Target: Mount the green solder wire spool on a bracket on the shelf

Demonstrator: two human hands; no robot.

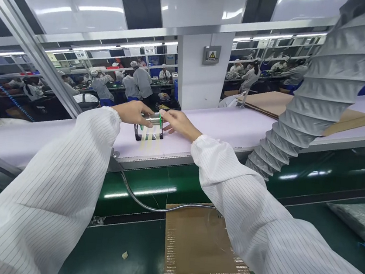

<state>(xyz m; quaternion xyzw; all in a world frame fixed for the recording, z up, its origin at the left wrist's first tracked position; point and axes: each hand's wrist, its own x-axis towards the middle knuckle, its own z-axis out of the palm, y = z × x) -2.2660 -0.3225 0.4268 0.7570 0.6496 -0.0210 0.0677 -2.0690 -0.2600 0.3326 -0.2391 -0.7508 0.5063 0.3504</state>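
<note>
On the white shelf (125, 146), a silver metal roller (154, 119) with green at its ends is held between my two hands. My left hand (134, 113) closes on the roller's left end, thumb along its near side. At the other end, the fingers of my right hand (180, 123) close around the green part. Just below the roller is a black frame (138, 136), lying on the shelf. Pale yellow strips (149, 144) run from under the roller, across the frame's near bar and onto the shelf. My fingers hide part of the roller and frame.
A grey flexible duct (320, 86) hangs at the right, by stacked cardboard sheets (265, 101). Below the shelf runs a green conveyor (116, 252) carrying a cardboard piece (202, 253). A metal conduit (148, 208) curves beneath the shelf edge. Several people work in the background.
</note>
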